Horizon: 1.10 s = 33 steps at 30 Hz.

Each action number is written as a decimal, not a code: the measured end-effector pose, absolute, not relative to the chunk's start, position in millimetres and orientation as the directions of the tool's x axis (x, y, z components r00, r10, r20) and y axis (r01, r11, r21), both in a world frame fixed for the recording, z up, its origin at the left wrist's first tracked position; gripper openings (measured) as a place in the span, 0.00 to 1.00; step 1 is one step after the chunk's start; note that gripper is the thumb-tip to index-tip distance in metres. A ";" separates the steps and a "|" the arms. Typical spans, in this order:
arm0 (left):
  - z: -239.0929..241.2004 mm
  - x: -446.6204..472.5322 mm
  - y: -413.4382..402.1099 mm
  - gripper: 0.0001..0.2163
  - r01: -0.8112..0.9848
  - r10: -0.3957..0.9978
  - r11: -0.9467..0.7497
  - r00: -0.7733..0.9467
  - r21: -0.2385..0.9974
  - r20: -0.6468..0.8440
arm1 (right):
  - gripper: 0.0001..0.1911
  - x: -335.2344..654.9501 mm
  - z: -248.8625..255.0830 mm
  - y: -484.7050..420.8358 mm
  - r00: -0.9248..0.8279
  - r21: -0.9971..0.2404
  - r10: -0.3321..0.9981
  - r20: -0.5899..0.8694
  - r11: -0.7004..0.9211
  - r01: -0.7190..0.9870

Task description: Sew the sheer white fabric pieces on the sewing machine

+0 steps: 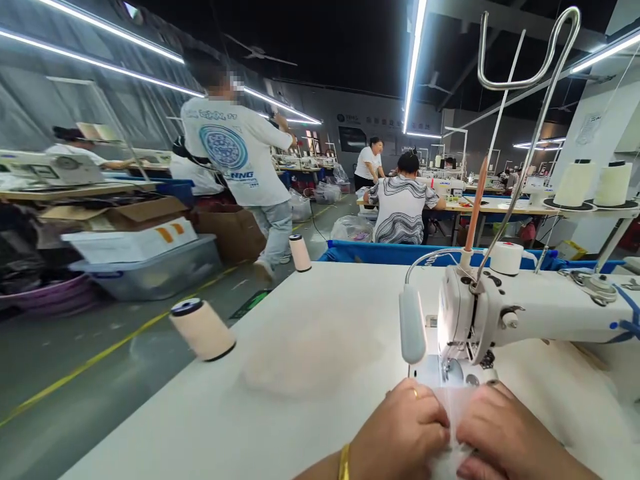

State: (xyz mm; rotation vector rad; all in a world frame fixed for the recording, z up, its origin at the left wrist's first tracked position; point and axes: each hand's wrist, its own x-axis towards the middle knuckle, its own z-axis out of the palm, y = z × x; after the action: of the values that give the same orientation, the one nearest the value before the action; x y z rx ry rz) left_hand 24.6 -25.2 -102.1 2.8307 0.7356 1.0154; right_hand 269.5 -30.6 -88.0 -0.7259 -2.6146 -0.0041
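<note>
My left hand (403, 433) and my right hand (505, 433) rest side by side at the near edge of the white sewing table (280, 393). Both are curled, fingers pressed down on a strip of white fabric (453, 410) that runs between them toward the needle area. A gold ring and bangle show on the left hand. The white sewing machine (525, 313) stands just beyond the hands, its small lamp (413, 323) hanging at the left of the head.
Two cream thread cones (203, 328) (300, 253) stand at the table's left edge. Two more cones (595, 183) sit on the thread stand at right. A person in a white T-shirt (240, 160) walks the aisle; others sit at tables ahead. Boxes and bins (140, 253) line the left.
</note>
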 end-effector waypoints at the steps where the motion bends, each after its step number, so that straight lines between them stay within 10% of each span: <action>1: -102.5 23.9 -25.0 0.09 0.415 0.440 -0.890 0.674 0.188 0.594 | 0.19 270.1 -88.9 -30.4 -0.781 -0.090 0.489 0.388 0.864 0.496; 33: -71.1 22.1 -13.2 0.17 0.414 0.416 -0.899 0.709 0.141 0.570 | 0.03 261.9 -66.0 -39.4 -0.640 -0.229 0.727 0.247 0.686 0.690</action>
State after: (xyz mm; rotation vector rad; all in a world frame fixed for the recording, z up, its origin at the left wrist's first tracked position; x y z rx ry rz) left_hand 22.1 -13.2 -71.1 2.9009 0.7052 0.9684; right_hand 261.9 -39.4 -66.0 -1.1190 -2.5802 0.1623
